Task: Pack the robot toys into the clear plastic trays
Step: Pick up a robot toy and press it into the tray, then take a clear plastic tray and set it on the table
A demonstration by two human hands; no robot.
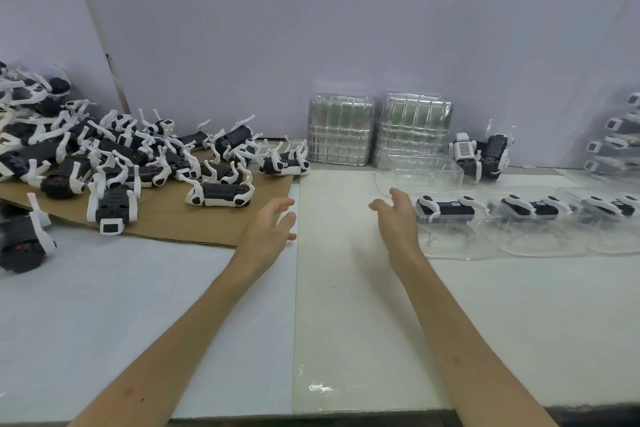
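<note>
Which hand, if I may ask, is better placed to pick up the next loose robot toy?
Left. The left hand is open beside the cardboard, nearest the loose toy; the right hand hovers by the packed tray.

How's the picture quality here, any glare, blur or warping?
Head view: soft, even light, faint shadows; glare on the tray stacks and a glint on the table; toys at the left edge look blurred; the wide-angle lens bows the edges; left hand and right hand slightly soft.
</note>
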